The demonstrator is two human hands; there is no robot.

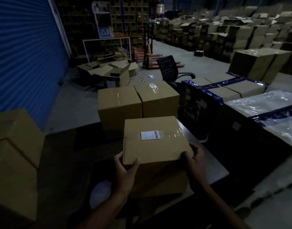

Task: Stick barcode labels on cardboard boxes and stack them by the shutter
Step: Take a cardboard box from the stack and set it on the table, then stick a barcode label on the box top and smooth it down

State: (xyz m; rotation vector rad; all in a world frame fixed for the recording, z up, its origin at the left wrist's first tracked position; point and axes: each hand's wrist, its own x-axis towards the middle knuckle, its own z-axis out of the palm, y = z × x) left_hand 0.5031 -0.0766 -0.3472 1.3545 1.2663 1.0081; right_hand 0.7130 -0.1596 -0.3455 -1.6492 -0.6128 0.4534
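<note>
A taped cardboard box (156, 151) sits in front of me on a dark table (213, 164), with a white barcode label (149, 135) stuck on its top. My left hand (123, 172) grips the box's near left corner, thumb on the top edge. My right hand (194, 160) grips its near right corner. Two plain taped boxes (120, 106) (158, 98) stand side by side just beyond it. The blue roller shutter (24, 52) fills the left side, and stacked cardboard boxes (14, 154) stand at the near left below it.
A black office chair (170, 68) and a red pallet jack (150, 57) stand on the grey floor beyond. Flattened cartons (108, 70) lie by the shutter. Blue-taped, plastic-wrapped pallets (232, 91) line the right. A white roll (100, 194) lies near my left wrist.
</note>
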